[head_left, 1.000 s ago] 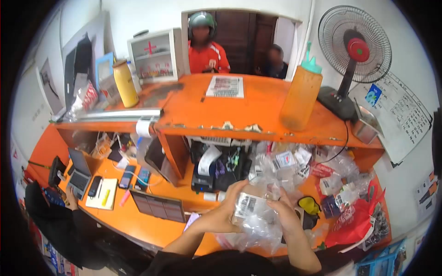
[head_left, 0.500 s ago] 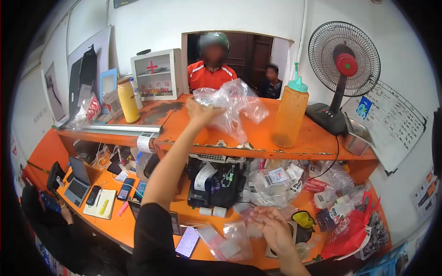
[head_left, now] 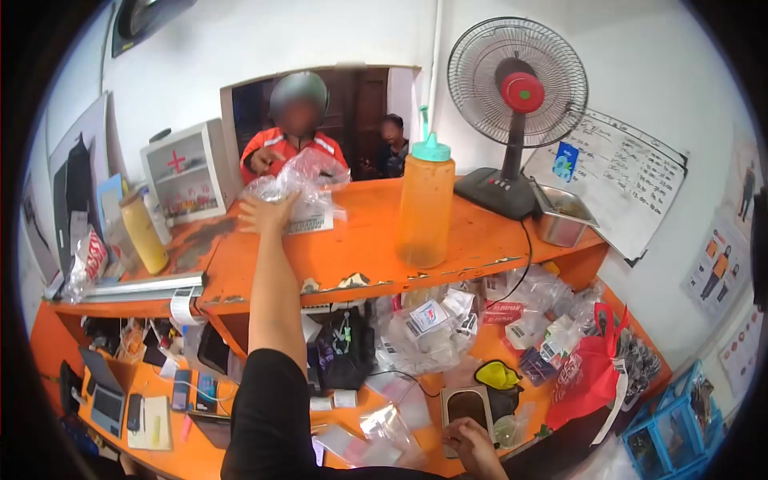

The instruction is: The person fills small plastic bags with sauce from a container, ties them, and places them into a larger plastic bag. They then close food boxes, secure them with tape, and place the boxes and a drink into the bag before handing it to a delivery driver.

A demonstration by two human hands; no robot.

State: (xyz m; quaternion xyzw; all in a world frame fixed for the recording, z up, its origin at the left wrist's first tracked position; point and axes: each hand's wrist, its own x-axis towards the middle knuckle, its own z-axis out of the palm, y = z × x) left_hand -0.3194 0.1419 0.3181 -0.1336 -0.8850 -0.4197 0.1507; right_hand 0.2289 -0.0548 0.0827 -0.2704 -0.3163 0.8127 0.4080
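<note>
At the counter opening, my left hand (head_left: 268, 214) reaches across the orange ledge (head_left: 344, 264) with its fingers and thumb around the near side of a crumpled clear plastic bag (head_left: 308, 180). Something white with dark print (head_left: 310, 224) shows at the bag's lower part. Lower down, my right hand (head_left: 474, 448) has its fingers curled over the desk; whatever they may hold is hidden. Just beyond it lies a light-framed dark rectangular object (head_left: 468, 406), with a yellow-and-black pouch (head_left: 498, 376) alongside.
A person in a red jacket and helmet (head_left: 294, 152) stands behind the opening; another person (head_left: 392, 148) is farther back. An orange squeeze bottle (head_left: 424, 212) and a fan (head_left: 512, 136) stand on the ledge. Packed plastic bags (head_left: 432, 328) and a red bag (head_left: 588, 376) crowd the desk.
My left hand has moved the plastic bag farther across the ledge and lowered it. My right hand's fingers have curled in lower down. The camera view has turned right.
</note>
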